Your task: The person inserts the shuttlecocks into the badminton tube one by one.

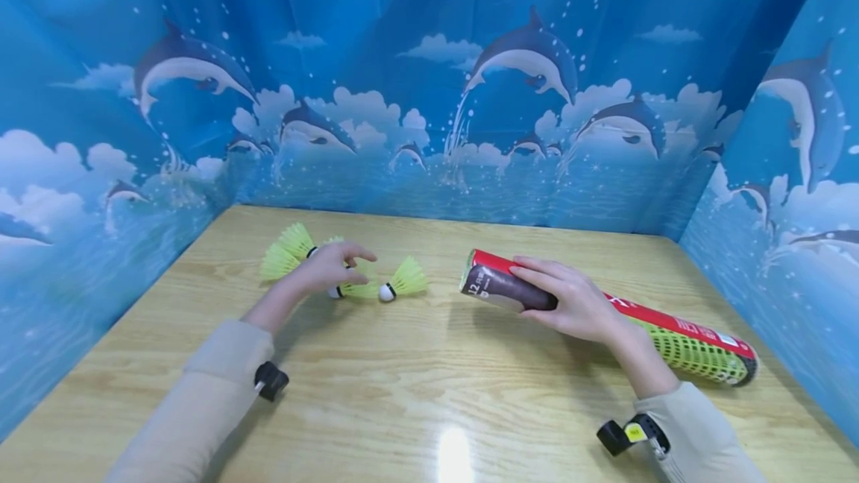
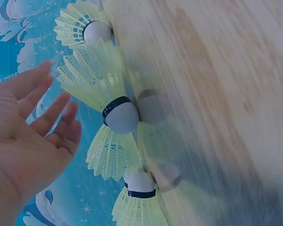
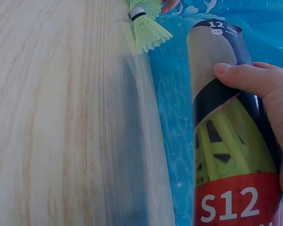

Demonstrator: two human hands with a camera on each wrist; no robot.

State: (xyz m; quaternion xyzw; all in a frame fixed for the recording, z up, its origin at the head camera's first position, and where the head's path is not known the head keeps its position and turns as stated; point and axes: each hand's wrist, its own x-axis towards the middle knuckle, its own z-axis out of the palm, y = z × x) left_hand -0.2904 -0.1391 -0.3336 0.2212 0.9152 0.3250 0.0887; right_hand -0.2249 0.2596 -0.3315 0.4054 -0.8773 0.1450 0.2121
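Note:
Yellow-green shuttlecocks with white heads lie in a loose group on the left half of the table. My left hand hovers over them, fingers loosely extended and holding nothing. It partly hides some of them in the head view. Near its fingers in the left wrist view is a shuttlecock with a black band. At the group's right end lies another shuttlecock. My right hand grips a long shuttlecock tube, red, black and yellow-green, from above near its left end. That end is tilted up and points toward the shuttlecocks.
The wooden table stands against a blue curtain printed with dolphins, which also rises along the left and right sides. A black wrist camera sits on the left sleeve, another camera on the right.

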